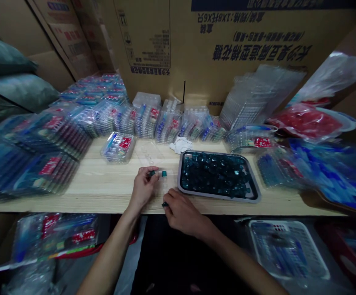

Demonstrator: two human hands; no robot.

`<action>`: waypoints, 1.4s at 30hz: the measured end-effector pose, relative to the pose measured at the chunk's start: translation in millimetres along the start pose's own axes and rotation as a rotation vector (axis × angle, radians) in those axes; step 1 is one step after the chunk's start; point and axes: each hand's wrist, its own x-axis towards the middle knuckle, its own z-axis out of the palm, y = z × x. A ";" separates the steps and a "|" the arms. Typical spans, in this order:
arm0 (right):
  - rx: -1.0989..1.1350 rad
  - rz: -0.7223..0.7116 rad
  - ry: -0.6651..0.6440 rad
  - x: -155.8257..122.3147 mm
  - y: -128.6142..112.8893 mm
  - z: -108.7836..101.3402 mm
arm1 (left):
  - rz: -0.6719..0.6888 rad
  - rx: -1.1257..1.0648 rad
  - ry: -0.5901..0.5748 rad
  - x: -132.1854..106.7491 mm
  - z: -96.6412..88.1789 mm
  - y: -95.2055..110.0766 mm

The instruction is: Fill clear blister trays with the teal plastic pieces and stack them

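A clear plastic compartment tray (165, 185) lies on the wooden table between my two hands. One small teal cube (164, 173) sits in its upper part. My left hand (144, 186) is closed at the tray's left side, thumb and index finger pinched around another dark teal cube (151, 173). Near the table's front edge, my right hand (182, 211) is closed, with a small dark piece (165, 204) between thumb and fingertip. Right of the hands stands a grey-rimmed tray (182, 191) full of loose dark teal cubes (215, 174).
Stacks of packed clear boxes (52, 127) line the left and back of the table (95, 180). A single packed box (118, 146) and crumpled white tissue (181, 145) lie behind my hands. Blue packets (328, 172) fill the right side. Below is a white basket (322, 268).
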 end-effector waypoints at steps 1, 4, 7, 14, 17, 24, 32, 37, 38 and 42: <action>-0.034 0.000 -0.001 0.0 0.3 5.1 | 0.072 0.087 -0.031 -0.5 1.6 -2.7; -0.097 0.013 0.005 0.0 1.9 12.2 | 0.156 0.227 -0.141 0.0 4.7 -9.9; -0.120 0.014 -0.001 1.2 3.7 13.6 | 0.245 0.329 -0.172 1.0 8.8 -18.2; -0.108 0.029 0.007 3.0 4.8 14.3 | 0.401 0.398 -0.237 0.5 9.8 -30.2; -0.082 0.040 0.016 2.6 4.7 14.9 | 0.419 0.405 -0.275 1.1 6.1 -31.9; 0.119 0.080 0.069 8.4 11.4 10.7 | 0.389 0.410 -0.245 -1.5 4.1 -32.3; 0.275 0.189 0.182 20.2 20.2 -5.1 | 0.067 0.058 -0.243 -36.4 10.1 24.9; 0.363 0.158 0.182 22.6 28.0 -2.5 | -0.138 -0.171 -0.186 -34.7 16.3 24.0; 0.391 0.171 0.193 23.2 30.2 -2.5 | -0.174 -0.214 -0.182 -33.8 17.2 23.1; 0.515 0.199 0.240 25.3 36.6 -6.0 | -0.236 -0.279 -0.198 -34.3 21.1 25.8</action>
